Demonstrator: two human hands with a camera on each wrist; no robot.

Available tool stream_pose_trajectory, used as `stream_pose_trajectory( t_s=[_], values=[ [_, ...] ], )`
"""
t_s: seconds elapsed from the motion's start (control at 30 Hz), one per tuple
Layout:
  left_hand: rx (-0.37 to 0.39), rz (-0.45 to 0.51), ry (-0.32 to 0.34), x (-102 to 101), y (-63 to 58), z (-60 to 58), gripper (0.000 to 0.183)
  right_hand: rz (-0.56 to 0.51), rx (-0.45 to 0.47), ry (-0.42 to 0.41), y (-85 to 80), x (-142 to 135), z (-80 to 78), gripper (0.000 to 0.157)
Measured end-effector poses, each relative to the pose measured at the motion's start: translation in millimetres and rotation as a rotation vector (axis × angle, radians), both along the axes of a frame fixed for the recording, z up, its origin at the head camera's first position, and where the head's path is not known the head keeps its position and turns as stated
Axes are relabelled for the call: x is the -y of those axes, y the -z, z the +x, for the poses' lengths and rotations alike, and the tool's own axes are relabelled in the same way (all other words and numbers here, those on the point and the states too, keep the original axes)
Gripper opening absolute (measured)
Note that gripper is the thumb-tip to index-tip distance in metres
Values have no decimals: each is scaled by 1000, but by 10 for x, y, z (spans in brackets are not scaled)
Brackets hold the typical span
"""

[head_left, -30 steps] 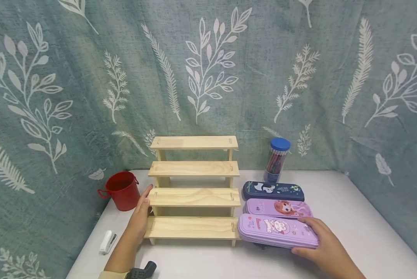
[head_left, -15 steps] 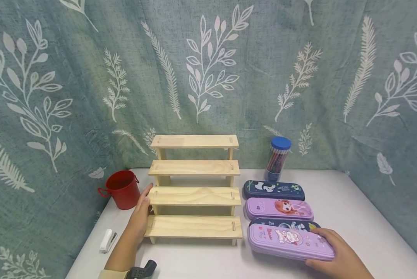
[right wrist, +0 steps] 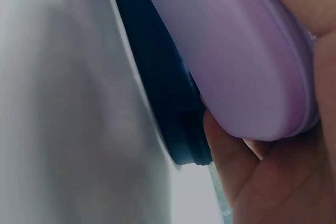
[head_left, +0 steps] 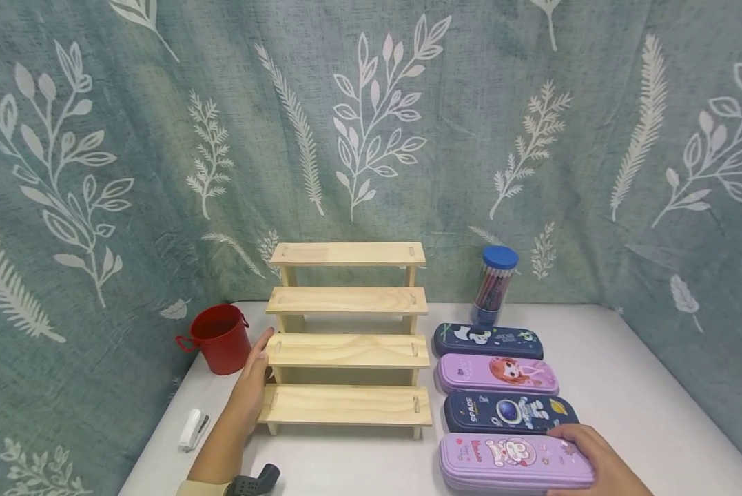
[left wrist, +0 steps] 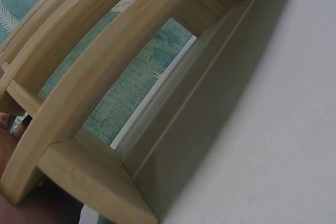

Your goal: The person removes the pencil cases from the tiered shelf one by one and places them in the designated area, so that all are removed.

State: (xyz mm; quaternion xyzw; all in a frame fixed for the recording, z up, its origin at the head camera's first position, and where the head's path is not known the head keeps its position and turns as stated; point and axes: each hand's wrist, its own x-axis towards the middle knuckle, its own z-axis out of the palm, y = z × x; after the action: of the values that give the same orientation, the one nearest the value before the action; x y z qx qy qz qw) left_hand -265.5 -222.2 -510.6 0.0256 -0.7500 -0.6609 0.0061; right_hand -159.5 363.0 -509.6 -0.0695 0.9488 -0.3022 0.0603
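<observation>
My right hand (head_left: 600, 460) pinches the right end of a lilac pencil case (head_left: 501, 461) printed with a cartoon rabbit. In the right wrist view, thumb and fingers (right wrist: 226, 156) lie on either side of that pencil case (right wrist: 236, 56), beside a dark blue one (right wrist: 157, 77). Whether its underside touches the table is unclear. At the left side of a four-tier wooden display stand (head_left: 346, 403), my left hand (head_left: 249, 393) rests with extended fingers against the planks' ends. The left wrist view shows the stand (left wrist: 94, 72) close up, hiding most of that hand.
Behind the lilac case lie a navy space pencil case (head_left: 510, 412), a purple girl-print one (head_left: 497, 373) and a navy panda one (head_left: 488, 340). A blue-lidded pencil tub (head_left: 493, 286) stands farther back. A red bucket (head_left: 218, 339) and white stapler (head_left: 193, 430) are at left.
My right hand has brought the lilac pencil case down toward the table's front edge, uncovering the navy space pencil case. My left hand keeps its place at the stand.
</observation>
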Motion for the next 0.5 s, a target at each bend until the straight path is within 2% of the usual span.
stream_pose_trajectory(
  t_s=[0.1,0.3,0.4,0.5],
  values=[
    [-1,1,3,-6,6,12,51,-8,-20,-18,43,26,33,83],
    [-9,-21,-12,-7,-3,15,50,51,-200,-45,154,42,61,84],
    [-5,-24,-17,-4,-4,10,50,101,-196,-44,198,41,62,84],
    [-1,-19,-19,-3,5,5,50,127,-121,-32,223,43,58,87]
  ],
)
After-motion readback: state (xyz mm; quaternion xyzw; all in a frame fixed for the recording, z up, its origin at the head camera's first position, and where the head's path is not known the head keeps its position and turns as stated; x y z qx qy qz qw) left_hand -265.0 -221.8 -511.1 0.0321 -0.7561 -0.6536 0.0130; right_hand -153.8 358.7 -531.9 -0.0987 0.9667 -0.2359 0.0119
